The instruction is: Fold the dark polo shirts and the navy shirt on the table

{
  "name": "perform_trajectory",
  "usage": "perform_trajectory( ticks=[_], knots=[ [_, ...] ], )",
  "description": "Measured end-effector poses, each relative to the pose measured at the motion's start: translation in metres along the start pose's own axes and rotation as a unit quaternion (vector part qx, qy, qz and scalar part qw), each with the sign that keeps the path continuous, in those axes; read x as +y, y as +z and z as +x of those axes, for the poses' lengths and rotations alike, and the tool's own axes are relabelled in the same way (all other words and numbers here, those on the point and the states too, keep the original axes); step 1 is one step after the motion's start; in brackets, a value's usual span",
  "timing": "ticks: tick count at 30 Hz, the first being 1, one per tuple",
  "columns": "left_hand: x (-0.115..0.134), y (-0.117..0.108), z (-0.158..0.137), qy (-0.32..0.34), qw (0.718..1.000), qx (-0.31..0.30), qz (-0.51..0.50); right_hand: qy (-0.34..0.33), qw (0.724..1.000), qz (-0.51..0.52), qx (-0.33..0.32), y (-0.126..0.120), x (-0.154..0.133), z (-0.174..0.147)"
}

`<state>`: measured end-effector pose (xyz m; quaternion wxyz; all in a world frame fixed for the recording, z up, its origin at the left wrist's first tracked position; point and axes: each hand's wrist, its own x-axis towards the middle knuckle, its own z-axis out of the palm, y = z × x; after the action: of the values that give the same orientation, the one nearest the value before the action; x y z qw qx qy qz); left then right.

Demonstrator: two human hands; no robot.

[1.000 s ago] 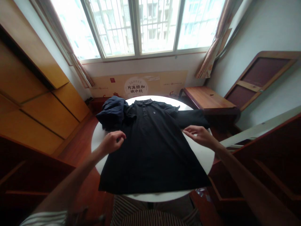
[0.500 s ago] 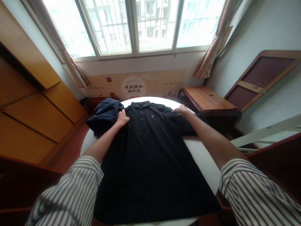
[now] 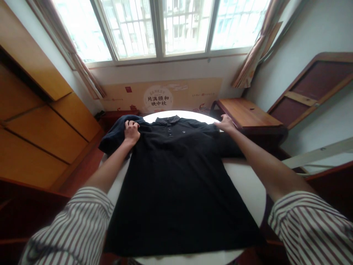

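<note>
A black polo shirt (image 3: 176, 184) lies spread front side up on a white round table (image 3: 245, 184). Its collar points toward the window, and a short placket and a small chest emblem show. My left hand (image 3: 132, 131) rests with bent, parted fingers where the shirt's left-side shoulder meets a bunched navy cloth (image 3: 114, 134). Over at the other shoulder, my right hand (image 3: 227, 124) has thumb and fingers apart, the thumb touching the black fabric. The sleeve on that side stretches out beneath my right forearm.
A wooden side table (image 3: 248, 112) stands behind the round table at right. Yellow-brown cabinets (image 3: 33, 147) line the left side. A printed banner (image 3: 187, 95) runs below the window (image 3: 182, 27). A framed panel (image 3: 311, 86) leans at the right wall.
Both hands have moved outward, the left onto the navy cloth's edge and the right farther along the shoulder. Their fingers have loosened. The shirt's upper part looks wider and flatter.
</note>
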<state>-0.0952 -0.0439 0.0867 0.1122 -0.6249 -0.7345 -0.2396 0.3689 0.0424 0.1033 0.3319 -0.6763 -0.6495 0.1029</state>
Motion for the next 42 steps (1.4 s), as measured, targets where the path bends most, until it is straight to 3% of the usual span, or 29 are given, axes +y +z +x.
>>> perform_trajectory(
  ticks=[2,4,7,11,15,19,22,27,31,39,42],
  knots=[
    [0.020,-0.012,-0.025,0.058,0.998,0.007,0.007,-0.056,0.998,-0.015,0.007,-0.010,-0.010,-0.029],
    [0.037,-0.030,-0.062,0.152,0.988,-0.029,-0.025,-0.152,0.988,0.001,-0.021,-0.023,-0.017,-0.073],
    [0.049,-0.066,-0.135,0.288,0.940,-0.135,-0.126,-0.298,0.941,0.043,-0.156,-0.048,-0.016,-0.162],
    [0.039,-0.112,-0.236,0.373,0.879,-0.235,-0.180,-0.377,0.898,0.039,-0.224,-0.078,0.001,-0.284],
    [0.023,-0.135,-0.297,0.393,0.862,-0.272,-0.165,-0.439,0.874,-0.002,-0.207,-0.089,0.020,-0.350],
    [0.020,-0.139,-0.317,0.393,0.875,-0.242,-0.144,-0.487,0.859,-0.055,-0.147,-0.083,0.030,-0.362],
    [0.021,-0.140,-0.321,0.380,0.881,-0.255,-0.124,-0.524,0.839,-0.085,-0.121,-0.081,0.032,-0.358],
    [0.011,-0.143,-0.319,0.251,0.918,-0.303,-0.052,-0.533,0.836,-0.103,-0.088,-0.098,0.033,-0.349],
    [0.005,-0.153,-0.322,0.225,0.921,-0.313,-0.061,-0.522,0.840,-0.088,-0.118,-0.118,0.031,-0.350],
    [0.012,-0.181,-0.319,0.231,0.856,-0.438,-0.146,-0.437,0.865,-0.064,-0.239,-0.117,0.037,-0.352],
    [0.013,-0.169,-0.286,0.227,0.881,-0.387,-0.152,-0.445,0.860,-0.030,-0.249,-0.111,0.014,-0.324]
  ],
)
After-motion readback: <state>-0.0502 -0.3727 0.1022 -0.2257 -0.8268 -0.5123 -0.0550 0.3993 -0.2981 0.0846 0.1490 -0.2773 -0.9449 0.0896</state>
